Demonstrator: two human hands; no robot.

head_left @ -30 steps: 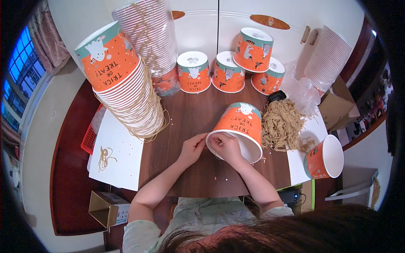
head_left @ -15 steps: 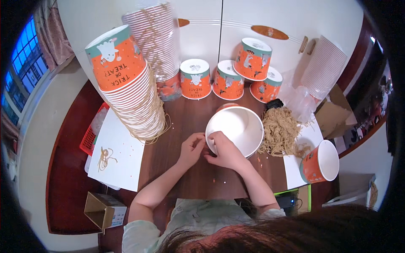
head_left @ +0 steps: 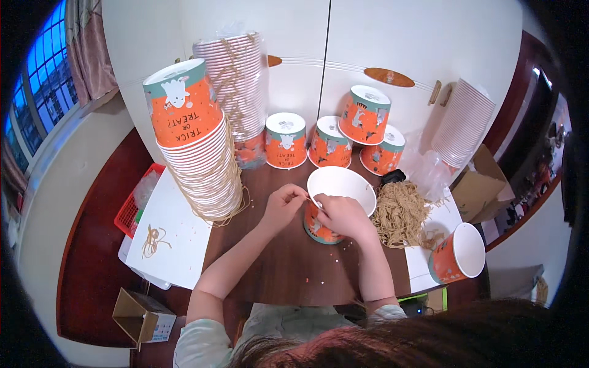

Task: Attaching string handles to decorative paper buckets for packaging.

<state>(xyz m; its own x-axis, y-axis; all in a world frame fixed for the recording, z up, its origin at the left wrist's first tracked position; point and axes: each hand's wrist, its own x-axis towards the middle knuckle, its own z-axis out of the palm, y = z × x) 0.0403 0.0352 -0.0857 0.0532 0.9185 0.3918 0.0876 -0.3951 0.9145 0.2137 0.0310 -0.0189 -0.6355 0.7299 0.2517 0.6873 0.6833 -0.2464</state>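
Note:
In front of me a paper bucket (head_left: 320, 232) stands mouth up, white inside, with an orange and teal printed outside. My right hand (head_left: 341, 214) is closed at its near rim, fingers over the edge and thumb outside. My left hand (head_left: 286, 205) is just left of the rim, fingertips pinched together. Something thin seems to run between the fingertips of both hands, too small to make out. To the right of the bucket lies a heap of tan cord (head_left: 400, 213).
On the left, a tall stack of nested buckets (head_left: 202, 175) is draped with cord, with a bagged stack (head_left: 236, 92) behind. Several upturned buckets (head_left: 286, 141) line the back. A lone bucket (head_left: 457, 254) lies tilted at right. Loose cord (head_left: 153, 241) rests on white board.
My view has tilted, so the scene sits lower. The bucket's mouth looks narrower and its printed side now shows. My left hand has drawn slightly away from the right, fingertips pinched.

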